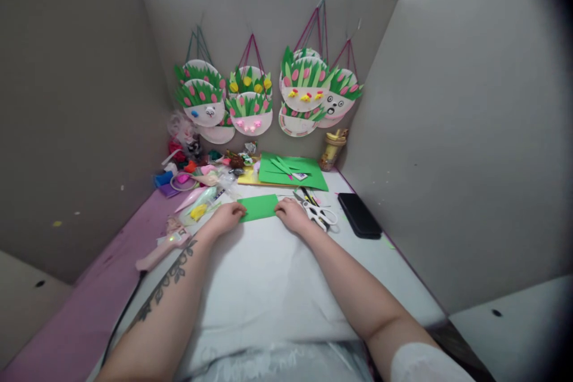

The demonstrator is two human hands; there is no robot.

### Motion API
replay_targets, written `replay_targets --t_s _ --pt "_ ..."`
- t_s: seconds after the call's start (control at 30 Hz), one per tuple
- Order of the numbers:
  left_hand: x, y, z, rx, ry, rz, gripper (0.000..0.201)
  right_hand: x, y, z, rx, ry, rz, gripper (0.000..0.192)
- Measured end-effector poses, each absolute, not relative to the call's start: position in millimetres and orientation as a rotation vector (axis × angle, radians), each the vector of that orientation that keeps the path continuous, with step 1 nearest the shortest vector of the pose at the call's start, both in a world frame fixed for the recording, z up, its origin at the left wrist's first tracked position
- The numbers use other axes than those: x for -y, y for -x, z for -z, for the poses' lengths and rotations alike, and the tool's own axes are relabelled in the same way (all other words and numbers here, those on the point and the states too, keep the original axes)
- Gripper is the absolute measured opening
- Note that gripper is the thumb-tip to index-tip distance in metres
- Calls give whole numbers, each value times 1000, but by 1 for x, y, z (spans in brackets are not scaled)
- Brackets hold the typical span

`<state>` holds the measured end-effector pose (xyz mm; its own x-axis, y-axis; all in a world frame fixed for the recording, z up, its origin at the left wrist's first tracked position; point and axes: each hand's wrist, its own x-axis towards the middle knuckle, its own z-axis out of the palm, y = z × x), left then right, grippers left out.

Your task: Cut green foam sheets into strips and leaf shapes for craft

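A small green paper rectangle (258, 207) lies flat on the white table sheet (268, 274). My left hand (227, 216) presses on its left end with curled fingers. My right hand (292, 214) rests on its right end the same way. Both hands touch the paper from the sides. White-handled scissors (319, 213) lie just right of my right hand.
Larger green sheets with cut strips (292, 171) lie behind the paper. A black phone (359, 215) is at the right. A pink glue gun (162, 248) and craft clutter (197, 173) sit at the left. Paper-plate crafts (264, 98) hang on the grey back wall. A yellow cup (332, 150) stands by the right wall.
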<state>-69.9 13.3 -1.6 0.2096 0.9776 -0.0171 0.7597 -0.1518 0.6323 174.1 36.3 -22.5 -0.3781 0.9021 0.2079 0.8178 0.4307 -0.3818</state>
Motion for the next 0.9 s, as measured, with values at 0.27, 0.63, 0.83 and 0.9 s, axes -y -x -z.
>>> replay_targets --t_s 0.27,0.63,0.83,0.9 --pt "-6 51 1 -1694 -2277 -384 23 -38 -175 22 2338 1531 -319 19" --pt "-8 44 6 -1847 -2318 -257 28 -40 -168 27 2399 1661 -155 23" --pt "-8 41 7 -1890 -2324 -203 29 -36 -165 27 2415 1701 -79 25" --pt "-8 40 7 -1892 -2316 -201 28 -36 -164 25 2426 1730 -91 25"
